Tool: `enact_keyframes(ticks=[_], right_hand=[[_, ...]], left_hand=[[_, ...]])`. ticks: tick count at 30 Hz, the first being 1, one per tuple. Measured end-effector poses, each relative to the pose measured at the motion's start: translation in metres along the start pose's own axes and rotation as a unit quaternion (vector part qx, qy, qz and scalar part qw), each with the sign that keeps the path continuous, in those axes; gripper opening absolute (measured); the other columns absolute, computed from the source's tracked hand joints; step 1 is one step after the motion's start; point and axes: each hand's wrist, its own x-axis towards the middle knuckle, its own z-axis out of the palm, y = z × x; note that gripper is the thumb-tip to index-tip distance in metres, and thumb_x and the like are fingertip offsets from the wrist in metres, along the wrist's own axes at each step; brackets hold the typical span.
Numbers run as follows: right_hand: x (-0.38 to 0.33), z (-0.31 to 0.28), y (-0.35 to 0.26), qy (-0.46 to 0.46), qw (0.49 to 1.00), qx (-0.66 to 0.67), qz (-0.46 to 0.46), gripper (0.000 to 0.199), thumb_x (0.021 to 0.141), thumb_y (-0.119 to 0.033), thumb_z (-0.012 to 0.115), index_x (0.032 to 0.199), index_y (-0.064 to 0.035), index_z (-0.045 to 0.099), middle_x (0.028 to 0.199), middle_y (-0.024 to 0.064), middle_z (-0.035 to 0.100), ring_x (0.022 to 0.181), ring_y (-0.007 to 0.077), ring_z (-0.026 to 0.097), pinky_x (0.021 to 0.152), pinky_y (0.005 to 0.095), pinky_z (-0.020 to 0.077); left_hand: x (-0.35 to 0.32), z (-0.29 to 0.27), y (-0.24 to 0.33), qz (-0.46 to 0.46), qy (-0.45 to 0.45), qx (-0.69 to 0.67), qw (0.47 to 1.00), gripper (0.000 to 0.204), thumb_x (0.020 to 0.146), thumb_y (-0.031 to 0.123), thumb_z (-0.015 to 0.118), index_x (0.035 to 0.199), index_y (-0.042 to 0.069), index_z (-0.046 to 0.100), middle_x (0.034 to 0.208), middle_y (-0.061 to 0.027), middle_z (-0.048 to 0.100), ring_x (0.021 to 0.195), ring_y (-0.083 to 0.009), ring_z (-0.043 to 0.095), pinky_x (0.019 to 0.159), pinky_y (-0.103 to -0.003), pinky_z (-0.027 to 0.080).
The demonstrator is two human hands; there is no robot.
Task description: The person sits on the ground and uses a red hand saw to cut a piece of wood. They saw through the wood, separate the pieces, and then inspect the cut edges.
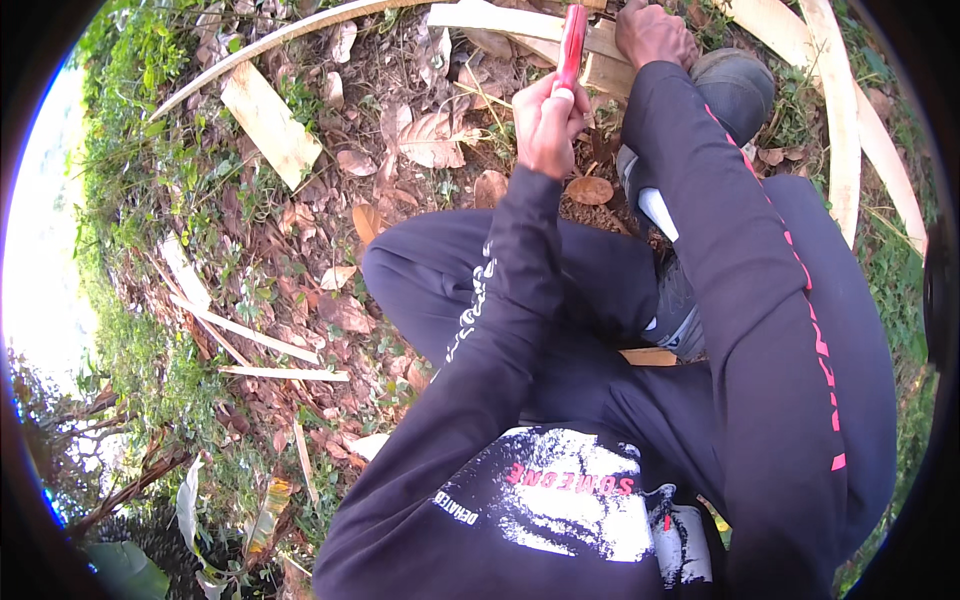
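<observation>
My left hand (550,125) is closed around a glossy red tool (572,45), which stands up from the fist; its exact kind is not clear. Close by on the right, my right hand (655,38) is curled at the end of a pale wooden strip (500,20) and appears to grip it. Beneath that strip lies a short wooden block (608,75), partly hidden by the hands. My right hand is just above the toe of my grey shoe (735,95).
Long curved wooden strips (843,120) lie at the far right. A flat wooden piece (272,125) rests on the leaf-covered ground at the left, with thin wood slivers (285,374) nearer me. Green plants (130,190) edge the left side. My crossed legs (440,260) take up the middle.
</observation>
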Motion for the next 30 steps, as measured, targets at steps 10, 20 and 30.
enact_keyframes(ticks=[10, 20, 30], right_hand=[[0.004, 0.014, 0.022, 0.084, 0.987, -0.076, -0.114, 0.035, 0.095, -0.027, 0.043, 0.074, -0.0078, 0.063, 0.062, 0.0148, 0.062, 0.061, 0.0321, 0.064, 0.055, 0.0501, 0.0495], [0.009, 0.019, 0.030, 0.187, 0.978, -0.058, -0.072, 0.036, 0.095, -0.024, 0.048, 0.061, -0.0134, 0.051, 0.053, 0.0094, 0.052, 0.053, 0.0287, 0.056, 0.047, 0.0486, 0.0425], [0.036, -0.017, 0.029, -0.116, 0.981, 0.068, 0.140, 0.059, 0.098, -0.046, 0.032, 0.086, -0.0086, 0.076, 0.093, 0.0204, 0.071, 0.089, 0.0371, 0.069, 0.080, 0.0452, 0.0507]], left_hand=[[-0.043, -0.009, -0.014, -0.001, -0.006, -0.011, 1.000, 0.032, 0.088, 0.026, 0.046, 0.079, -0.003, 0.056, 0.054, 0.0046, 0.040, 0.045, -0.0031, 0.031, 0.044, -0.022, 0.021], [-0.092, 0.001, 0.001, -0.025, 0.021, 0.005, 0.999, 0.046, 0.089, 0.038, 0.049, 0.086, -0.007, 0.060, 0.057, 0.0016, 0.046, 0.045, -0.0026, 0.034, 0.042, -0.021, 0.022], [-0.109, 0.008, 0.028, -0.095, 0.017, -0.023, 0.995, 0.038, 0.088, 0.033, 0.048, 0.077, -0.003, 0.055, 0.056, 0.0012, 0.044, 0.045, -0.0041, 0.032, 0.042, -0.023, 0.020]])
